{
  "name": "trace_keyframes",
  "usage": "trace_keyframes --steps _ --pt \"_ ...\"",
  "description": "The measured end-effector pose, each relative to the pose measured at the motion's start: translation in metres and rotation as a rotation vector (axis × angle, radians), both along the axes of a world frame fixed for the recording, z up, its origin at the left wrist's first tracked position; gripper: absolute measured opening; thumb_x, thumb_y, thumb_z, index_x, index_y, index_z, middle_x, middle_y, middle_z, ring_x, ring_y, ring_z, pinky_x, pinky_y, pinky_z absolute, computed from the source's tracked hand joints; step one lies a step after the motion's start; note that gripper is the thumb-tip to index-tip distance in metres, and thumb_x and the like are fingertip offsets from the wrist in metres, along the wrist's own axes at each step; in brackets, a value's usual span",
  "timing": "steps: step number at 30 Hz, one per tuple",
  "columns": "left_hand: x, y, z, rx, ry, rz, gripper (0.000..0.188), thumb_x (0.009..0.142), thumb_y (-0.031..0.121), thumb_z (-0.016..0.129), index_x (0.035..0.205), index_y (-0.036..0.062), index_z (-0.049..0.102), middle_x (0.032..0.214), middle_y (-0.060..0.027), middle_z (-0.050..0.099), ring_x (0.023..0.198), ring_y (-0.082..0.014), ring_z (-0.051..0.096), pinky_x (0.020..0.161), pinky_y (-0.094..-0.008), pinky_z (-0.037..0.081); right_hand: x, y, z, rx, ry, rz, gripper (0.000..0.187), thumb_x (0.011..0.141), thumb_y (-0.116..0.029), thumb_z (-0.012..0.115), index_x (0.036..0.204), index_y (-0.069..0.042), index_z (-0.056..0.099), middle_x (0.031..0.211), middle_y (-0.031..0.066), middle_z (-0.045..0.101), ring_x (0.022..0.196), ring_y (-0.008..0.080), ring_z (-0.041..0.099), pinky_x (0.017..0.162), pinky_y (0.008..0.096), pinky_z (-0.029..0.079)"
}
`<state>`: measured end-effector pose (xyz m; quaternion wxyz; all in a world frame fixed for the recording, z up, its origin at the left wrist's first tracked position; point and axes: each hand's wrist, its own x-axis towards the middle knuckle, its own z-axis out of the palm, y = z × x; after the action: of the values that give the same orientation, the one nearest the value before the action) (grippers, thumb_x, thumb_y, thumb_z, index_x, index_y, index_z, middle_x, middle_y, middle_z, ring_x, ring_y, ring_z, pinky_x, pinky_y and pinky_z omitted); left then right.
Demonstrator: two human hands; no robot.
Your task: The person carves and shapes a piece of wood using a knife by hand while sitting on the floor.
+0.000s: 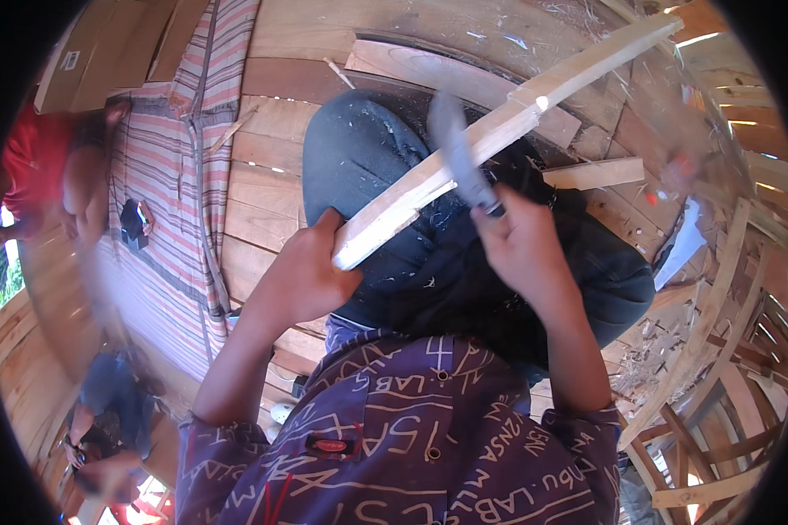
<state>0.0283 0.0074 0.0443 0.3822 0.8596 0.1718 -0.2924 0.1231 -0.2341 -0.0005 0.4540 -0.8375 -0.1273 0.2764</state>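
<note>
head view: your left hand (303, 275) grips the near end of the wooden strip (512, 128) over your lap (403, 271), your right hand (522, 238) the knife (462, 156); keep strokes shallow, away from yourself.

Both forearms are bare, angling forward and inward from bent, spread elbows. The left hand (305, 273) is by the outer edge of the left leg (341, 149), its fingers curled in a firm clasp. The right hand (524, 241) sits slightly farther forward, over the lap, fingers wrapped tightly. The 2 legs are folded at the knees.
</note>
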Motion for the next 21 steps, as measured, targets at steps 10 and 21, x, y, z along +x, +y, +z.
trace_keyframes --steps 10,21 --pt "0.001 0.003 0.002 -0.014 0.016 -0.005 0.037 0.069 0.012 0.062 0.097 -0.0111 0.053 0.083 -0.0365 0.060 0.085 -0.0518 0.060 0.075 -0.0496 0.048 -0.001 0.004 0.001 0.155 0.293 0.275 0.022 0.087 -0.012 0.068 0.093 0.008 0.061 0.058 0.0163 0.058 0.048 0.0190 0.052 0.053 0.0329 0.043" --pt "0.004 0.004 0.006 -0.038 0.028 -0.019 0.037 0.069 0.012 0.060 0.097 -0.0109 0.054 0.081 -0.0355 0.060 0.082 -0.0497 0.061 0.074 -0.0478 0.048 0.002 0.002 -0.010 0.265 0.379 0.347 0.025 0.090 -0.013 0.069 0.103 0.007 0.062 0.064 0.0044 0.057 0.060 0.0062 0.046 0.057 0.0276 0.041"
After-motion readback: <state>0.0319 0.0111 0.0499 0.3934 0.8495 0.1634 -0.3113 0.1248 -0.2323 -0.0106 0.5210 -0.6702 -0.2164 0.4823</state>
